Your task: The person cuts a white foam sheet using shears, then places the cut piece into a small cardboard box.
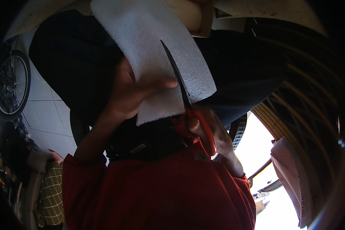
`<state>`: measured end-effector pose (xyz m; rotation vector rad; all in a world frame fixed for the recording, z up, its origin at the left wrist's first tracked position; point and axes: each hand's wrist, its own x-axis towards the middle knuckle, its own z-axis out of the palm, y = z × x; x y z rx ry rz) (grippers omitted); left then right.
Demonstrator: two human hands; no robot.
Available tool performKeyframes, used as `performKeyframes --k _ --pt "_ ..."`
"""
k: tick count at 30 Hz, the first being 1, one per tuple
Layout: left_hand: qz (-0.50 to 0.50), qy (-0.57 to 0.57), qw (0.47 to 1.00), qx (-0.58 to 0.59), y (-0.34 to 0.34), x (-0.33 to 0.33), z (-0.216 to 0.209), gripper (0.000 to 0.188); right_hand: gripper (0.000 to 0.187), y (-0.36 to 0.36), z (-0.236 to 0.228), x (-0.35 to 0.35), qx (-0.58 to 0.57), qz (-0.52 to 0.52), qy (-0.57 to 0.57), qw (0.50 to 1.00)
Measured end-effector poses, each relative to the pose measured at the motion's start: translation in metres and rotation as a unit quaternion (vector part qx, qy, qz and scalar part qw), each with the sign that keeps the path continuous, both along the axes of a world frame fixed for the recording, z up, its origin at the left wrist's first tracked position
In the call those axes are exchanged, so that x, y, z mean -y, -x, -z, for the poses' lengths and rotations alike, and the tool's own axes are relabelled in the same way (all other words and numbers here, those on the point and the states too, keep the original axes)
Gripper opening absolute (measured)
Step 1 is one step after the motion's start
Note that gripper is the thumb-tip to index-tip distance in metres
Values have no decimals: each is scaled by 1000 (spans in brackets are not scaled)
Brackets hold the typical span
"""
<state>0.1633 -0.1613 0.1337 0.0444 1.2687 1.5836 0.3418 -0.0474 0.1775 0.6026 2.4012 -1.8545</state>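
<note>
A white foam sheet (153, 42) lies slanted over my lap, its near end toward my chest. My left hand (128, 96) grips its left side, thumb stretched over the top and the other fingers hidden beneath. In my right hand (216, 124) is a pair of scissors (175, 69) with dark blades and red-orange handles. One long blade lies over the top of the foam, pointing away from me; the other blade is hidden. The near edge is split at the scissors, with foam on both sides of them. My left thumb tip is close beside the blade.
A cardboard box (206, 19) stands beyond the foam. At the left, a bicycle wheel (13, 84) rests by the tiled floor (40, 115), with a checked green cloth (51, 195) nearer. A pale printed bag (289, 176) hangs at the right beside dark curved slats (306, 96).
</note>
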Motion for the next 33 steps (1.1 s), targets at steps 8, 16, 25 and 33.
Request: performKeyframes --k 8,16,25,33 --pt "60 -16 998 15 11 2 0 70 34 2 12 17 -91 25 -89 992" --pt "-61 13 998 33 25 -3 4 60 33 1 9 17 -32 20 -58 998" --pt "-121 66 989 -54 37 -7 3 51 35 -2 5 12 90 50 127 986" --pt "-84 71 990 -92 39 -5 -1 54 34 -14 30 17 -119 -21 -61 991"
